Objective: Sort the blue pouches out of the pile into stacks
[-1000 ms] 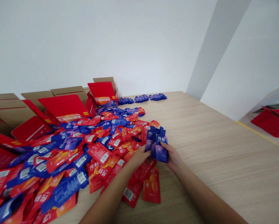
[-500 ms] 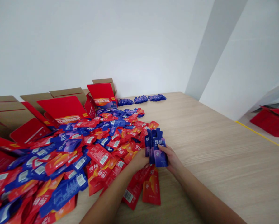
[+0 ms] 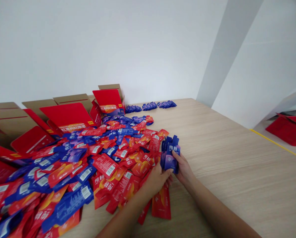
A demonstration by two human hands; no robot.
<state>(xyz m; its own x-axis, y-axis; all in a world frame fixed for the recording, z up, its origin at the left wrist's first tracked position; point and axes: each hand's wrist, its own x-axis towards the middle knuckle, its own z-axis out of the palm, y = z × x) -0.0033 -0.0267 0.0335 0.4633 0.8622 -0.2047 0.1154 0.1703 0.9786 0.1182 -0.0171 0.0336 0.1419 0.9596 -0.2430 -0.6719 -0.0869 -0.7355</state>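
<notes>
A stack of blue pouches (image 3: pixel 170 159) is held upright between my two hands, above the table. My right hand (image 3: pixel 184 167) grips the stack from the right, its thumb across the front pouch. My left hand (image 3: pixel 159 177) is closed on the stack's lower left, the thumb along the bottom edge. Below and left of my hands lies a wide heap of red pouches (image 3: pixel 105 164) mixed with loose blue pouches (image 3: pixel 70 203). One red pouch (image 3: pixel 161 205) lies just under my left hand, partly hidden by it.
Open red cartons (image 3: pixel 67 115) with raised brown flaps line the left and back of the heap. Several blue pouches in neat rows (image 3: pixel 150 105) lie at the table's (image 3: pixel 224 158) far edge by the wall. A red bag-like item (image 3: pixel 288 129) sits off the table at the right.
The blue pouches, fanned out before, are now drawn together into a tighter stack slightly further right. My left hand has shifted right, its thumb now over the stack's lower front.
</notes>
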